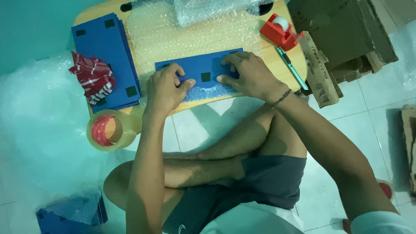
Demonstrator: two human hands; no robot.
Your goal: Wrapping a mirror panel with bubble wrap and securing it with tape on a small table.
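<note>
Left hand point(167, 86) curled, fingers pressing left end of blue panel point(200, 70); thumb pinching bubble wrap point(190, 34) edge against panel's near side. Right hand point(248, 74) flatter, fingers bent, pressing panel's right end. Panel lies flat on bubble wrap sheet, middle of small wooden table point(294, 65). Stack of blue panels point(104, 52) at table's left, red-white cloth point(93, 78) touching it. Tape roll point(108, 130) just below stack. Red tape dispenser point(279, 30) and green cutter point(291, 67) at table's right. Cardboard point(342, 39) beyond.
</note>
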